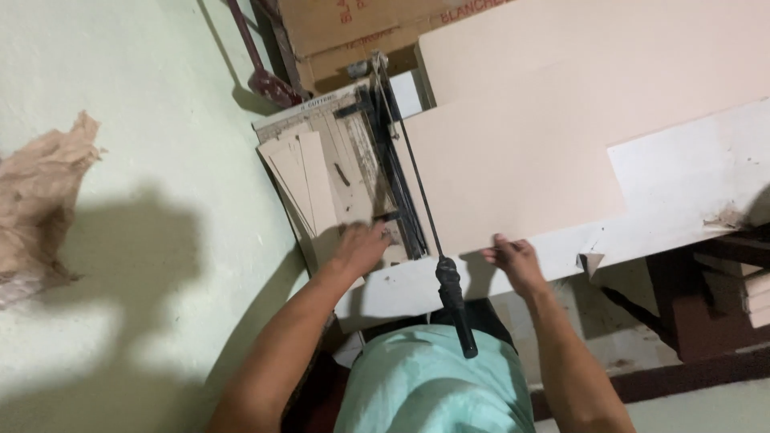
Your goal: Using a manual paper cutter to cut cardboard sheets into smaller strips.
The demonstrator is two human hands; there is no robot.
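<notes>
A pale green wall fills the left of the view, with a crumpled brown paper scrap [40, 200] stuck or lying against it; cardboard boxes [353, 32] stand at the top. The landmark is the guillotine paper cutter [377, 168] on a white worktable [682, 184].

A large beige card sheet [513, 160] lies flat on the table just right of the cutter's blade line, its near edge at the table's front. Its long axis seems to run across the cutter, pointing away from the blade toward the right. Cut beige strips [309, 180] lie stacked left of the blade, long axes parallel to it.

The left hand [361, 247] rests flat on the cutter bed near the strips, fingers spread, gripping nothing. The right hand [513, 261] pinches the sheet's near edge, fingers curled over it. The lever's black handle [455, 309] hangs free in front of the cutter, between both hands.

Done well, the sheet should sit square against the cutter's ruled guide, pressed flat, with fingers kept off the blade line.
</notes>
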